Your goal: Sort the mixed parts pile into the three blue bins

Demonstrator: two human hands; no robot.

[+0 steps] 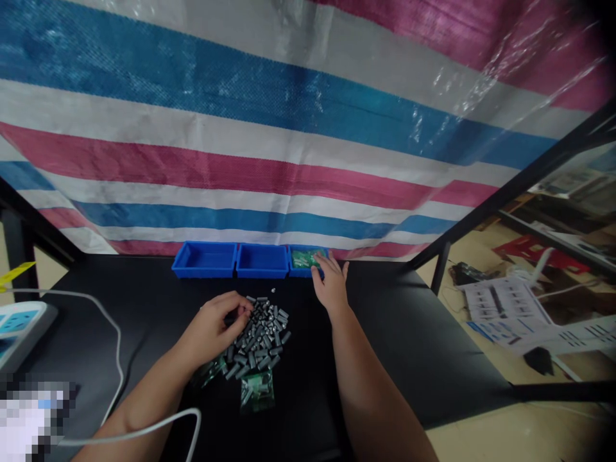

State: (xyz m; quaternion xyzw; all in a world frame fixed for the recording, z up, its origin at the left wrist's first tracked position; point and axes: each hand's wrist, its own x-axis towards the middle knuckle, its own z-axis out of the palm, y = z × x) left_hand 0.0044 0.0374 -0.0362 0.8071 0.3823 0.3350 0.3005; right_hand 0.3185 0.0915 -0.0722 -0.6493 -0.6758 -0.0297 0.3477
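A striped tarp [289,128] hangs behind the black counter [409,333]. Three blue bins [262,261] stand in a row at its back edge; only the right bin [303,260] holds green bags, the other two look empty. Most grey parts [257,337] lie in a pile, unsorted. The left hand [214,327] curls its fingers on the pile. The right hand [330,282] is released, open at the right bin. A white cable [115,333] lies left, apart.

Lighting: soft and even, no hard shadows cast on the dim black table [409,333]. Glare is noted on the plastic sheet [481,83]. Edges are bowed, corners darkened, detail softened.
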